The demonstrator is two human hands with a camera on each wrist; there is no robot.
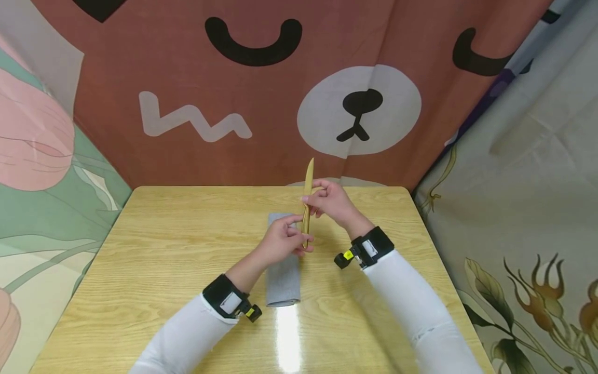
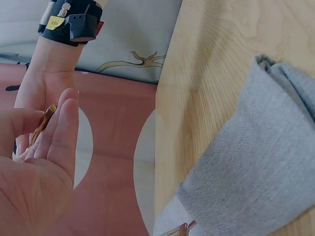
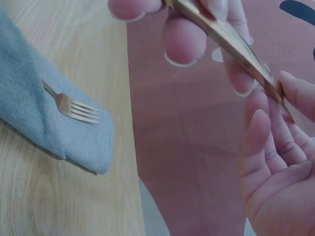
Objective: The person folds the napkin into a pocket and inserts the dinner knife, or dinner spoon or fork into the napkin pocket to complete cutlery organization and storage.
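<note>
A gold table knife (image 1: 309, 176) is held blade up above a folded grey napkin (image 1: 282, 283). My right hand (image 1: 335, 203) pinches the knife near its middle, thumb and fingers on either side. Lower down, my left hand (image 1: 282, 241) holds the handle end between thumb and fingers. The right wrist view shows the knife (image 3: 236, 46) slanting from my right fingers to my left hand (image 3: 285, 172). There, a gold fork (image 3: 78, 109) lies on the napkin (image 3: 29, 83), tines exposed and its handle end hidden under a fold.
The napkin lies on a light wooden table (image 1: 187, 223) whose far edge meets a reddish-brown curtain (image 1: 196, 161) with a bear face. Patterned cloths hang on the left and right. A bright reflection shows on the tabletop near the front.
</note>
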